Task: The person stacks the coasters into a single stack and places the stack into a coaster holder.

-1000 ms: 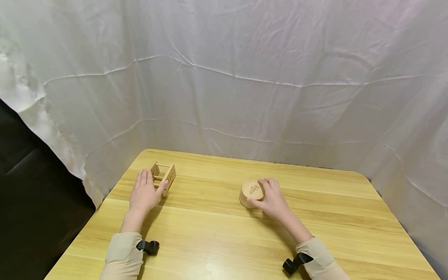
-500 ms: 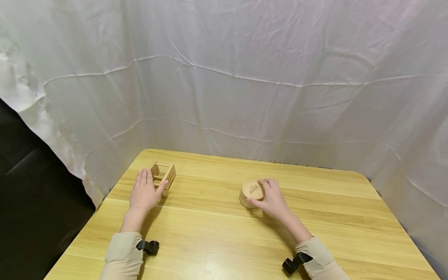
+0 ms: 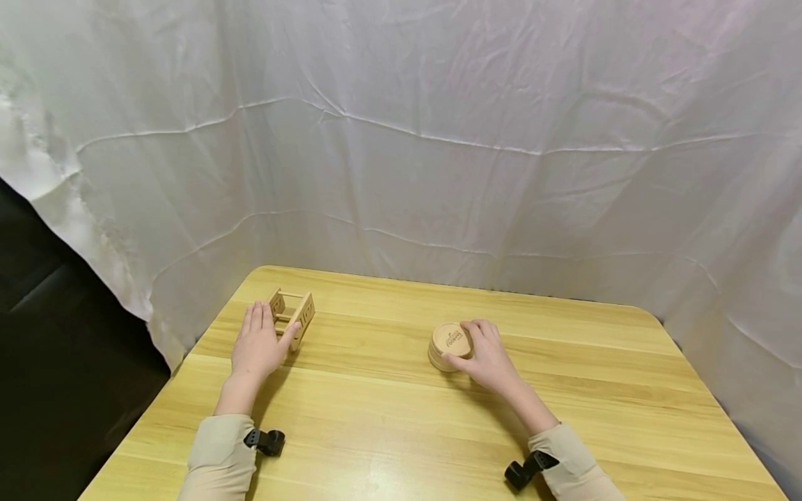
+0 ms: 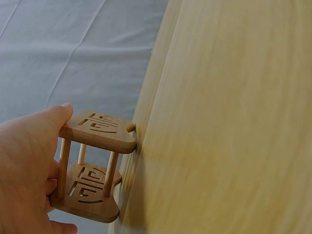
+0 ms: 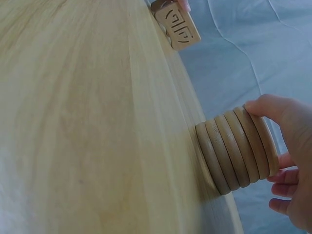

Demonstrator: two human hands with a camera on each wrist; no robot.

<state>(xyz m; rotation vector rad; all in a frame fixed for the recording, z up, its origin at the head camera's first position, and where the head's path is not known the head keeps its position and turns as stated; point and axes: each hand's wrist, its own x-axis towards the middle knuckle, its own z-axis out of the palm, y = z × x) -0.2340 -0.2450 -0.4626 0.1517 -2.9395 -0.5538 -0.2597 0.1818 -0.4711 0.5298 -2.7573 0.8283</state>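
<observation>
On the left of the table stands a wooden coaster holder [image 3: 304, 319] with two cut-out side panels joined by round rods. My left hand [image 3: 255, 351] grips it at the near end, thumb on one panel and fingers at the other, as the left wrist view shows on the holder [image 4: 95, 131]. Right of the middle, a stack of round wooden coasters [image 3: 441, 358] stands upright with dark print on its top. My right hand [image 3: 491, 358] holds the upper part of the stack between thumb and fingers. In the right wrist view several coasters [image 5: 229, 153] lie evenly one on another.
The wooden table [image 3: 376, 417] has rounded far corners. A pale curtain [image 3: 401, 174] hangs behind it and along both sides. Something black [image 3: 63, 362] is beyond the left edge. Each wrist wears a small black camera [image 3: 269, 442].
The print on the top coaster appears turned slightly under my right hand. Both hands, the holder and the stack stay in the same places.
</observation>
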